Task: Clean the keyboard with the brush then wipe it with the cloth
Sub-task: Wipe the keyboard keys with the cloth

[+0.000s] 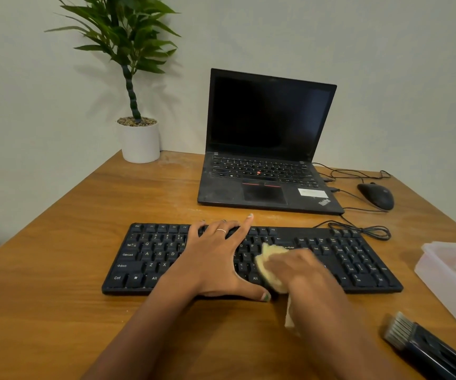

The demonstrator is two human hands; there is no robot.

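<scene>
A big brown wooden table (65, 242) holds everything. Far past both hands stands an open black laptop (268, 144) with a dark screen. Far past the left hand, off to its left, is a green plant (128, 42) in a white pot (140, 142). Under both hands lies the long black keyboard (144, 259), flat on the table. To the right of the right hand sits a clear plastic box (451, 272) at the table edge. The left hand (215, 259) lies flat on the middle of the keyboard with its fingers spread wide apart and its thumb at the near edge of the keyboard. A thin ring (221, 230) is on one finger. The right hand (298, 267) is just beside the left hand and looks blurry. It presses the yellow cloth (272, 266) down on the keys, with its fingers bent over the cloth. A bit of cloth hangs out below the wrist. Near the right arm, closer to the person, lies the dark brush (424, 346) with grey bristles, untouched. Far past the right hand rests a black mouse (376, 196) with its thin wire.
</scene>
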